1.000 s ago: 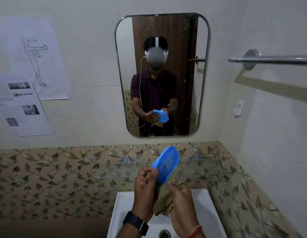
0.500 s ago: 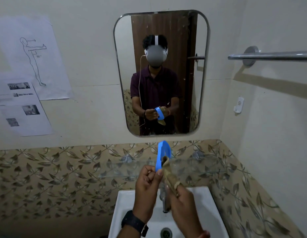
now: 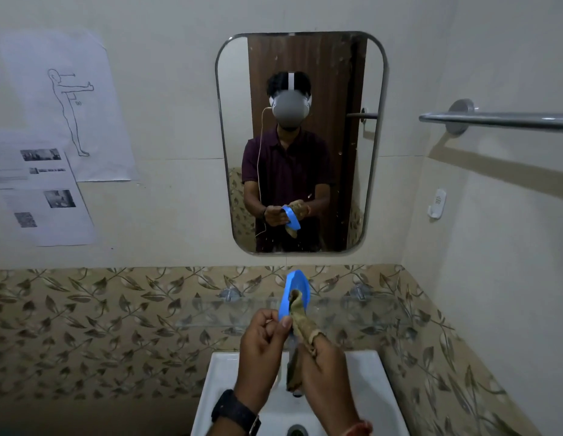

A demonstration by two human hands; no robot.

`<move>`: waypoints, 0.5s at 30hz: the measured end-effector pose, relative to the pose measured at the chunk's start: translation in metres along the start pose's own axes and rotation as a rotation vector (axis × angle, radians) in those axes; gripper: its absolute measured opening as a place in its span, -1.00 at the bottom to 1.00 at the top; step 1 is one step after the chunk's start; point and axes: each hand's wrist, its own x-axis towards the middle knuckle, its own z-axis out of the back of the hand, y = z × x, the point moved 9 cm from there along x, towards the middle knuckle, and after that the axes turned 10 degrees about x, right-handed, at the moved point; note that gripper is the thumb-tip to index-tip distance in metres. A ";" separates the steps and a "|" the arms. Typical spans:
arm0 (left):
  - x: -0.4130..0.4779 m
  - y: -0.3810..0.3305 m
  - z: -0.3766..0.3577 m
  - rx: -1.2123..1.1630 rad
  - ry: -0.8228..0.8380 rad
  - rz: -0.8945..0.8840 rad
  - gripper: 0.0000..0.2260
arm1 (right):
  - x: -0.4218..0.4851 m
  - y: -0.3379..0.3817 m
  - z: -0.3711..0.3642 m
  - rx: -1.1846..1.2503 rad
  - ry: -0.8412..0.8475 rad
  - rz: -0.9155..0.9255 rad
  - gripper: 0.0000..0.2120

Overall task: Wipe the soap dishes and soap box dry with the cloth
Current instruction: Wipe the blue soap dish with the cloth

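Observation:
A blue oval soap dish [image 3: 290, 292] stands on edge above the sink, narrow side toward me. My left hand [image 3: 261, 347] pinches its lower end between thumb and curled fingers. My right hand [image 3: 324, 369] grips a brown cloth [image 3: 300, 322] and presses it against the dish's inner face, with a tail of cloth hanging down. The mirror [image 3: 300, 143] reflects the same grip from the front.
A white sink [image 3: 374, 382] with its drain [image 3: 296, 431] lies below my hands. A glass shelf [image 3: 352, 309] runs along the leaf-patterned tiles behind the dish. A metal towel bar [image 3: 500, 119] juts from the right wall. Paper sheets [image 3: 47, 171] hang on the left wall.
The dish turned from showing its slotted face to standing edge-on. My right hand brought the cloth up from below and onto the dish.

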 end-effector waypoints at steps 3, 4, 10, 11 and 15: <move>-0.007 0.005 -0.005 0.026 0.057 0.005 -0.57 | 0.027 -0.002 0.015 0.096 -0.130 -0.070 -0.73; -0.009 0.001 -0.007 0.032 0.065 -0.003 -0.58 | 0.037 -0.001 0.020 0.098 -0.177 -0.084 -0.77; 0.001 -0.009 0.011 0.063 -0.047 -0.036 -0.67 | -0.001 0.003 -0.014 0.086 -0.025 0.038 -0.63; 0.002 -0.007 0.014 0.066 -0.050 -0.030 -0.64 | -0.008 -0.002 -0.015 0.074 -0.009 0.027 -0.62; -0.004 -0.006 0.007 0.075 0.022 -0.033 -0.59 | 0.025 0.000 0.002 0.085 -0.120 -0.012 -0.67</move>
